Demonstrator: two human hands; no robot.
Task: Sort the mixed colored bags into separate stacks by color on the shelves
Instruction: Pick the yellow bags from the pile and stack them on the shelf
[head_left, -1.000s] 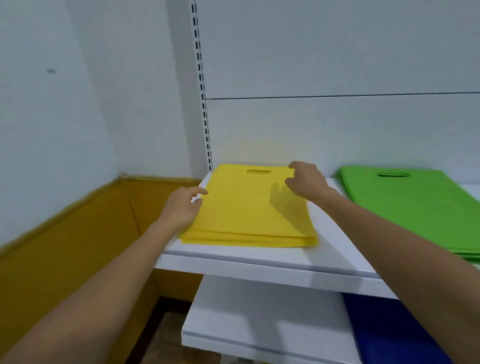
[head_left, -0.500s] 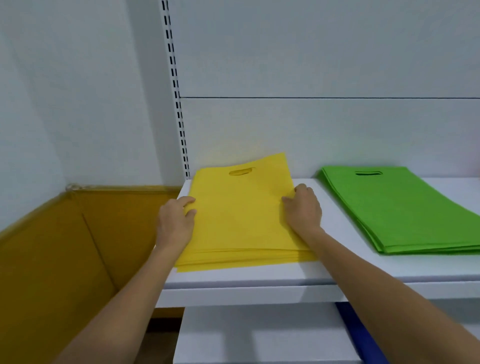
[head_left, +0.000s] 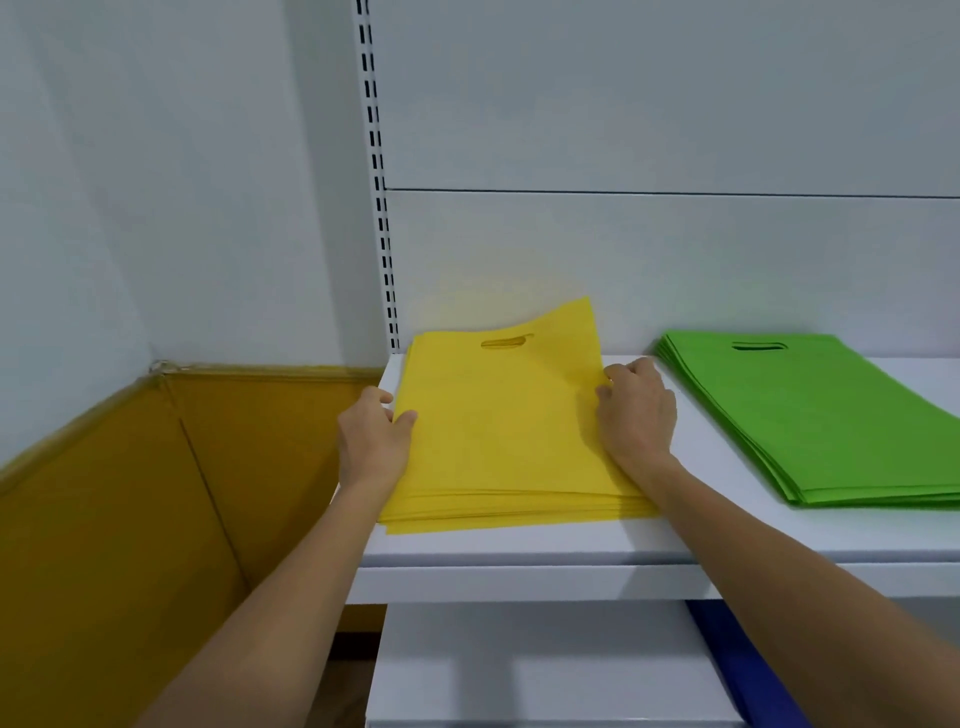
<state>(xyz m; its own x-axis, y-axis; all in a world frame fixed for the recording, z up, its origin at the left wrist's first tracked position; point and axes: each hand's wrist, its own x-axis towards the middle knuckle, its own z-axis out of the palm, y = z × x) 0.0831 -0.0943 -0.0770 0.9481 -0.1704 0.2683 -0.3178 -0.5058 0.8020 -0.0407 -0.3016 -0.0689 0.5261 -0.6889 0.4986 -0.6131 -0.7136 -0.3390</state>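
While both hands (head_left: 374, 447) clamp yellow bags (head_left: 504, 431), shelf (head_left: 519, 551) beneath, possibly blue bags (head_left: 748, 670) lower.

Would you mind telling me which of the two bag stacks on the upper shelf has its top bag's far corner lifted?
The yellow stack, held between the left hand and right hand. The green stack beside it lies flat, untouched.

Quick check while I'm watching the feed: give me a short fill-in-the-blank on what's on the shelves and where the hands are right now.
1. Both hands, the left hand and the right hand, rest on the sides of the ____ stack.
2. To the right of it on the same shelf lies the ____ stack.
3. The top bag's far right corner is curled ____.
4. On the lower shelf, at right, a ____ item shows.

Missing words: yellow; green; up; blue
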